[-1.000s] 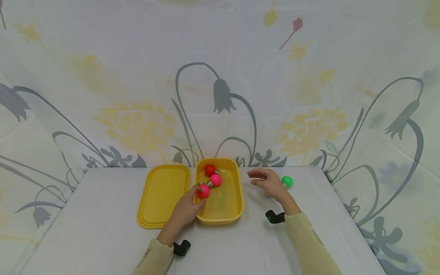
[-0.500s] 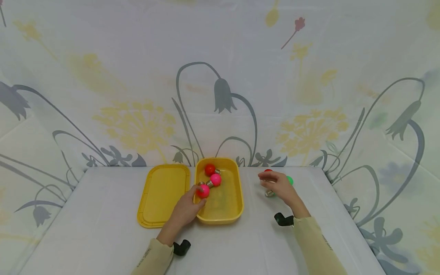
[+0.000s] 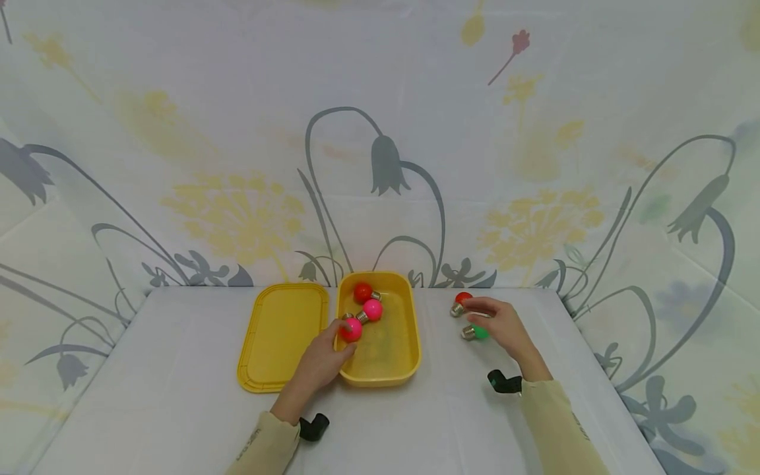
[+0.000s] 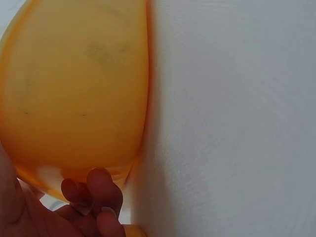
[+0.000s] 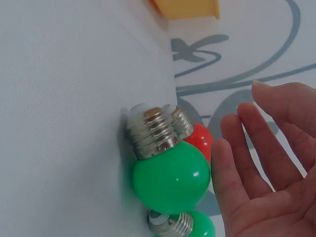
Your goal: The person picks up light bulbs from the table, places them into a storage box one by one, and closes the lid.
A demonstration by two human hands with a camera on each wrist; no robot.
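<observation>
My left hand (image 3: 320, 363) grips the left wall of the yellow plastic box (image 3: 413, 343), its fingertips next to a pink light bulb (image 3: 352, 329). Another pink bulb (image 3: 373, 309) and a red bulb (image 3: 362, 293) lie in the box too. In the left wrist view, the curled fingers (image 4: 104, 190) sit at the box wall. Over to the right, my right hand (image 3: 505, 328) hovers with nothing in it, beside a green bulb (image 5: 172, 177) and a red bulb (image 5: 200, 140). A second green bulb (image 5: 201, 224) shows low in the right wrist view.
The yellow lid (image 3: 285, 340) lies flat on the white table (image 3: 410, 429), left of the box. A floral cloth (image 3: 380, 198) hangs along the back edge and both sides. A dark camera mount (image 3: 505, 381) juts from the right wrist.
My right hand has moved right, away from the box, bringing the red and green bulbs on the table into fuller view. My left hand stays at the box wall.
</observation>
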